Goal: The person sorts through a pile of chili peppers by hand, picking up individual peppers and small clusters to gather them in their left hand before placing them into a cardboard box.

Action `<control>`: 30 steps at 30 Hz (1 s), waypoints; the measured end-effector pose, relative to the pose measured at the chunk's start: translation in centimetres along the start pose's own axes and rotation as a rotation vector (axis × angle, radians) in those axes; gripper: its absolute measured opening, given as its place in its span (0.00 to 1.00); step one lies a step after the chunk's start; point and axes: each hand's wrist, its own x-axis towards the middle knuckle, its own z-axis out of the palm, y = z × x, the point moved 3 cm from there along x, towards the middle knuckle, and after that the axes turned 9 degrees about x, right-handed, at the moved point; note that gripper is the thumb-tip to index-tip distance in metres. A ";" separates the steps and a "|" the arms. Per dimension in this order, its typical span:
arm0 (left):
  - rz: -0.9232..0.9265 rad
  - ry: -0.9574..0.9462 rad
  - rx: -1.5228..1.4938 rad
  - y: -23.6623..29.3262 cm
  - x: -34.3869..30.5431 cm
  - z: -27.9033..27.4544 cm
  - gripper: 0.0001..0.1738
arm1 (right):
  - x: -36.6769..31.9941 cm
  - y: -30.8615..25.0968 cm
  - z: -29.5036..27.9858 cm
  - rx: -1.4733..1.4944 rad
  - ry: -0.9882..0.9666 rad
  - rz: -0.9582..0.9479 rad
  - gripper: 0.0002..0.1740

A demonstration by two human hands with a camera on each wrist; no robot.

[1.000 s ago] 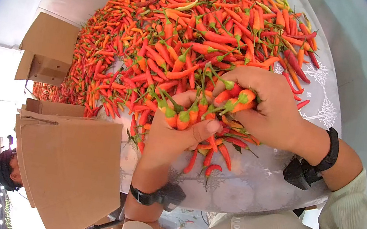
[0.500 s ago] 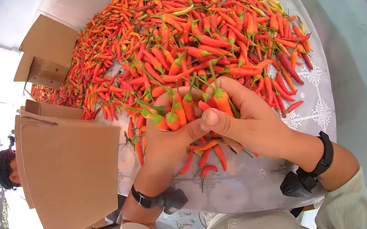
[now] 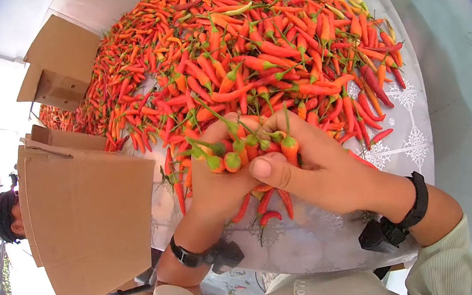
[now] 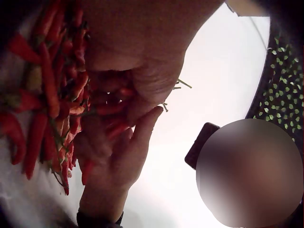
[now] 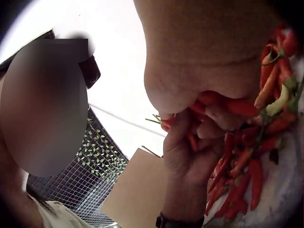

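My left hand (image 3: 211,189) grips a bunch of red-orange chili peppers (image 3: 232,162), their green stems pointing up and out. Against it from the right, my right hand (image 3: 338,175) curls its fingers round the same bunch. Its thumb lies across the front of the peppers, close by the left thumb. An orange chili with a green cap (image 3: 289,148) stands between the right thumb and forefinger. In the right wrist view, red chili bodies (image 5: 242,107) show under the right palm. The lower ends of the bunch are mostly hidden by the hands in the head view.
A large heap of chilies (image 3: 281,50) covers the table beyond the hands. Several loose ones, including a curled red chili (image 3: 270,215), lie below them on the patterned tablecloth (image 3: 412,134). A cardboard box (image 3: 85,216) stands at left, with another person's dark headwear (image 3: 4,217) behind it.
The right hand, a little apart with a few chilies a second ago, has moved left and down against the left hand. Its chilies now join the left hand's bunch.
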 end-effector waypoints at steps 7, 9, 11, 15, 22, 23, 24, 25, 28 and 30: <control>-0.076 0.056 -0.400 1.1 0.3 -0.3 0.20 | 0.2 0.5 -0.2 -0.018 0.070 -0.208 0.16; -0.085 0.043 -0.439 1.0 0.3 -0.6 0.20 | 0.1 0.2 -0.2 0.037 0.070 -0.142 0.14; -0.096 0.031 -0.467 1.0 0.4 -0.7 0.20 | 0.2 0.3 -0.2 0.078 0.111 -0.146 0.13; -0.080 -0.017 -0.477 1.0 0.4 -0.2 0.21 | 0.4 0.5 -0.2 0.022 0.129 -0.271 0.12; -0.078 0.006 -0.481 1.2 0.4 -0.3 0.16 | 0.3 0.1 -0.4 -0.069 0.127 -0.240 0.14; -0.070 -0.003 -0.500 1.2 0.4 -0.6 0.15 | 0.3 0.2 -0.4 -0.045 0.138 -0.216 0.14; -0.066 0.009 -0.554 1.2 0.6 -0.9 0.13 | 0.3 0.2 -0.5 -0.030 0.151 -0.247 0.14; -0.062 0.021 -0.609 1.1 0.8 -1.5 0.12 | 0.3 0.2 -0.5 -0.015 0.164 -0.277 0.15; -0.013 -0.015 -0.719 0.9 1.6 -3.1 0.11 | 0.5 0.1 -0.5 0.131 0.150 -0.298 0.15; -0.016 0.037 -0.729 1.0 1.7 -3.3 0.12 | 0.6 0.1 -0.4 0.238 0.152 -0.311 0.15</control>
